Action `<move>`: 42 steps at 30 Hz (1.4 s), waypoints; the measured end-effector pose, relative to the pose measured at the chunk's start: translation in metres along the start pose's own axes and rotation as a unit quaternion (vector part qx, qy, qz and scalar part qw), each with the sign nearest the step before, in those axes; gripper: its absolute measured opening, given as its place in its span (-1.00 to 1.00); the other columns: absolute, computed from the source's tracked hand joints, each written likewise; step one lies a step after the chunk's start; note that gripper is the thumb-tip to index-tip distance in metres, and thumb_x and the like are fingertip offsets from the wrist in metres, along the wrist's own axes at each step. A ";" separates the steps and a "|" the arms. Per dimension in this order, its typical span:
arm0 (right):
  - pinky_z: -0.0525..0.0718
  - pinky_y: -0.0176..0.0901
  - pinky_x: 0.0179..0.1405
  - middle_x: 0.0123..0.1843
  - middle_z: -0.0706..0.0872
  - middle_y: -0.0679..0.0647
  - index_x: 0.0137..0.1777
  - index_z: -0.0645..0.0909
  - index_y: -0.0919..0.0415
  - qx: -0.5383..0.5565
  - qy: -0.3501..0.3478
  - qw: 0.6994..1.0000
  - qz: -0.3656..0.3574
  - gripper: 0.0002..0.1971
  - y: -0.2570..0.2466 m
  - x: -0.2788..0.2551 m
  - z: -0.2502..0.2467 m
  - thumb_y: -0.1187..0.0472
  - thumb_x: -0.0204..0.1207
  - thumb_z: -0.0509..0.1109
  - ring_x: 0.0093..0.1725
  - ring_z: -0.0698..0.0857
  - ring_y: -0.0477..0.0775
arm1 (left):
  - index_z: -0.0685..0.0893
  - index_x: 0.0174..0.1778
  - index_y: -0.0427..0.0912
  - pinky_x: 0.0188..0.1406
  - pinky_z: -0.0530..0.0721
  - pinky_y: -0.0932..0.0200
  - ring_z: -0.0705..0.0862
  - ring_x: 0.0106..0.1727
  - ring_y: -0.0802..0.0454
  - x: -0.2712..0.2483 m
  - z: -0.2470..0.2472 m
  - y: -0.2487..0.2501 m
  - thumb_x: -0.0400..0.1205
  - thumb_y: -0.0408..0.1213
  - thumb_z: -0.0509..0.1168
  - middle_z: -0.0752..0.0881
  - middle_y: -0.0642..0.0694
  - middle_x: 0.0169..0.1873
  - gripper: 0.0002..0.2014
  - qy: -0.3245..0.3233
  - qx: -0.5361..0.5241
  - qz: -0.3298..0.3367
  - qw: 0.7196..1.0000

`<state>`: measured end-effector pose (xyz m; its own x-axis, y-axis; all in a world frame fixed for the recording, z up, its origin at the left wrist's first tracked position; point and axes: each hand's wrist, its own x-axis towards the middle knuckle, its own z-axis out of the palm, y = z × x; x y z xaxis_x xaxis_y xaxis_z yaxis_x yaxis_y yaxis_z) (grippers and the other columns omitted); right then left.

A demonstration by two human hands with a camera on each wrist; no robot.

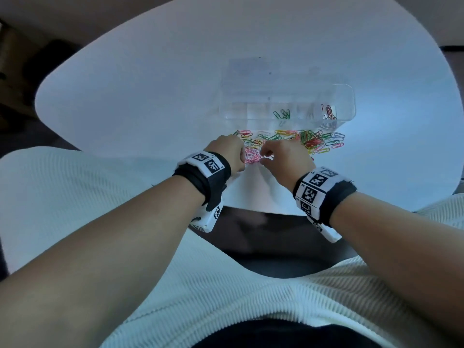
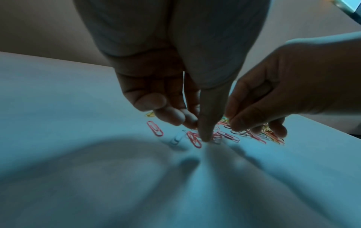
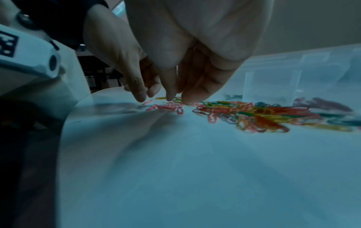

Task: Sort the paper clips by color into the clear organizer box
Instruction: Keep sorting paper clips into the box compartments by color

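- Head view: the clear organizer box stands on the white table, right of its middle, and just on its near side a loose heap of mixed paper clips runs toward the table's near edge. Inside the box I make out a few green clips in a middle compartment and some red clips in one at the right end; the other compartments look empty or are too faint to read. By that showing the sorting is only begun, with most clips still on the table. The left hand and right hand meet over a small gathering of pink clips at the heap's left end.
- Left wrist view: the left hand's thumb tip presses down on the pink clips, the other fingers loosely curled above them; whether any clip is actually pinched, I cannot tell. A white clip lies just beside the pink ones.
- Right wrist view: the right hand's fingertips are drawn together and touch the pink clips; whether they have a real hold is not clear. The mixed heap spreads to the right toward the box.
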<state>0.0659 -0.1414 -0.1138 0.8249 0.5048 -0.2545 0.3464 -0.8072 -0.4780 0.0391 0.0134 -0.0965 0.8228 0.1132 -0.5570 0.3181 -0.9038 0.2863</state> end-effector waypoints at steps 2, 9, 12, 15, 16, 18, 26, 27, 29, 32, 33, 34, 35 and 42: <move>0.70 0.00 -0.05 -0.02 0.78 0.15 0.07 0.70 0.17 -0.007 0.001 1.000 0.008 -0.85 -0.002 0.004 0.005 0.22 0.54 0.40 -0.03 0.72 0.22 | 0.73 -0.25 -0.08 -0.17 0.60 0.17 0.71 -0.11 -0.12 0.002 0.001 -0.001 0.49 -0.21 0.46 0.75 -0.07 -0.16 -0.94 0.009 0.005 -0.016 1.000; 0.73 -0.02 -0.16 -0.05 0.76 0.13 0.11 0.65 0.09 -0.042 0.001 0.998 0.047 -0.77 -0.001 0.006 0.011 0.33 0.54 0.28 -0.12 0.72 0.24 | 0.73 -0.08 -0.24 -0.13 0.70 0.09 0.72 -0.10 -0.20 0.004 0.008 0.002 0.50 -0.06 0.45 0.77 -0.19 -0.14 -0.71 0.039 -0.012 -0.033 0.999; 0.72 -0.04 -0.14 -0.01 0.75 0.08 0.12 0.63 0.04 -0.031 -0.017 0.997 0.071 -0.77 0.001 0.003 0.006 0.30 0.51 0.33 -0.09 0.72 0.19 | 0.72 -0.04 -0.26 -0.07 0.69 0.08 0.71 -0.07 -0.22 0.003 0.010 0.004 0.54 -0.10 0.42 0.75 -0.19 -0.10 -0.72 0.038 -0.004 -0.026 0.999; 0.72 -0.07 -0.10 -0.02 0.76 0.05 0.08 0.67 0.02 0.006 -0.019 0.995 0.099 -0.76 0.005 0.002 0.004 0.27 0.44 0.40 -0.06 0.72 0.15 | 0.72 -0.03 -0.28 -0.05 0.70 0.05 0.71 -0.06 -0.23 0.003 0.012 0.004 0.56 -0.23 0.38 0.74 -0.22 -0.07 -0.81 0.037 0.005 -0.022 0.999; 0.71 -0.10 -0.09 -0.06 0.76 0.02 0.07 0.69 0.02 0.022 -0.010 0.994 0.106 -0.76 0.007 0.002 0.004 0.26 0.42 0.41 -0.06 0.72 0.13 | 0.72 -0.03 -0.27 -0.02 0.72 0.03 0.71 -0.06 -0.22 0.003 0.011 0.004 0.55 -0.25 0.39 0.75 -0.22 -0.07 -0.83 0.033 0.006 -0.024 0.999; 0.67 -0.18 -0.09 -0.17 0.73 -0.05 0.04 0.76 0.06 0.072 0.017 0.991 0.114 -0.76 0.009 0.002 0.002 0.25 0.40 0.42 -0.09 0.71 0.05 | 0.73 -0.04 -0.27 0.01 0.73 -0.01 0.72 -0.06 -0.20 0.003 0.011 0.004 0.53 -0.25 0.41 0.75 -0.21 -0.08 -0.82 0.024 0.003 -0.028 0.999; 0.48 -0.18 -0.51 -0.54 0.50 0.15 -0.46 0.51 0.30 0.494 0.028 0.831 0.256 -0.73 0.003 0.000 -0.012 0.56 0.38 0.14 -0.52 0.54 0.13 | 0.73 -0.09 -0.25 -0.13 0.68 0.07 0.62 -0.23 -0.13 0.003 0.013 0.005 0.46 -0.19 0.43 0.71 -0.15 -0.21 -0.79 0.007 -0.001 -0.035 0.999; 0.40 -0.20 -0.53 -0.54 0.47 0.15 -0.49 0.48 0.30 0.497 0.022 0.830 0.251 -0.73 0.003 0.000 -0.011 0.57 0.32 0.11 -0.52 0.48 0.11 | 0.73 -0.10 -0.26 -0.13 0.69 0.07 0.64 -0.22 -0.14 0.003 0.013 0.005 0.46 -0.19 0.43 0.72 -0.16 -0.20 -0.79 0.006 -0.001 -0.032 0.999; 0.29 -0.24 -0.53 -0.51 0.44 0.14 -0.52 0.47 0.27 0.476 -0.001 0.848 0.231 -0.78 0.000 0.001 -0.009 0.51 0.24 0.13 -0.52 0.38 0.07 | 0.73 -0.12 -0.26 -0.12 0.71 0.06 0.66 -0.19 -0.14 0.003 0.014 0.003 0.46 -0.18 0.43 0.73 -0.17 -0.19 -0.79 0.009 -0.001 -0.026 1.000; 0.35 -0.22 -0.46 -0.46 0.53 0.01 -0.35 0.65 0.18 0.306 -0.029 0.935 0.176 -0.85 -0.005 -0.001 -0.004 0.34 0.40 0.31 -0.44 0.47 0.00 | 0.70 -0.13 -0.24 -0.14 0.67 0.07 0.64 -0.18 -0.14 0.002 0.014 0.002 0.44 -0.17 0.43 0.70 -0.17 -0.18 -0.78 0.015 -0.001 -0.021 1.000; 0.40 -0.22 -0.43 -0.42 0.55 -0.04 -0.25 0.71 0.12 0.236 -0.030 0.960 0.151 -0.87 -0.006 -0.002 -0.002 0.27 0.46 0.35 -0.37 0.52 0.00 | 0.69 -0.14 -0.24 -0.14 0.65 0.08 0.64 -0.16 -0.15 0.002 0.013 0.002 0.44 -0.18 0.42 0.70 -0.17 -0.17 -0.79 0.020 -0.003 -0.018 1.000; 0.44 -0.21 -0.39 -0.35 0.57 -0.06 -0.15 0.75 0.06 0.166 -0.032 0.978 0.125 -0.88 -0.007 -0.002 0.001 0.21 0.49 0.37 -0.29 0.57 0.00 | 0.68 -0.15 -0.23 -0.16 0.64 0.09 0.64 -0.14 -0.15 0.001 0.012 0.001 0.43 -0.19 0.42 0.70 -0.16 -0.16 -0.81 0.026 -0.008 -0.014 1.000; 0.48 -0.20 -0.33 -0.26 0.60 -0.06 -0.07 0.77 0.00 0.110 -0.039 0.988 0.102 -0.87 -0.008 -0.003 0.003 0.16 0.50 0.38 -0.19 0.61 0.03 | 0.66 -0.19 -0.20 -0.19 0.61 0.11 0.64 -0.14 -0.15 0.000 0.010 0.001 0.42 -0.21 0.41 0.70 -0.15 -0.17 -0.84 0.035 -0.015 -0.009 0.999; 0.50 -0.22 -0.18 0.11 0.78 0.06 -0.01 0.78 -0.07 0.039 -0.037 0.994 0.096 -0.86 -0.006 -0.004 0.007 0.10 0.53 0.39 0.06 0.72 0.11 | 0.59 -0.34 -0.04 -0.27 0.61 0.17 0.67 -0.18 -0.09 0.000 -0.005 -0.003 0.39 -0.33 0.39 0.71 -0.06 -0.25 -0.88 0.071 -0.145 -0.010 0.987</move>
<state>0.0580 -0.1365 -0.1158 0.8365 0.3666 -0.4072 0.1477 -0.8665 -0.4768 0.0408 0.0181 -0.0929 0.8659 0.2058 -0.4560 0.4400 -0.7471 0.4983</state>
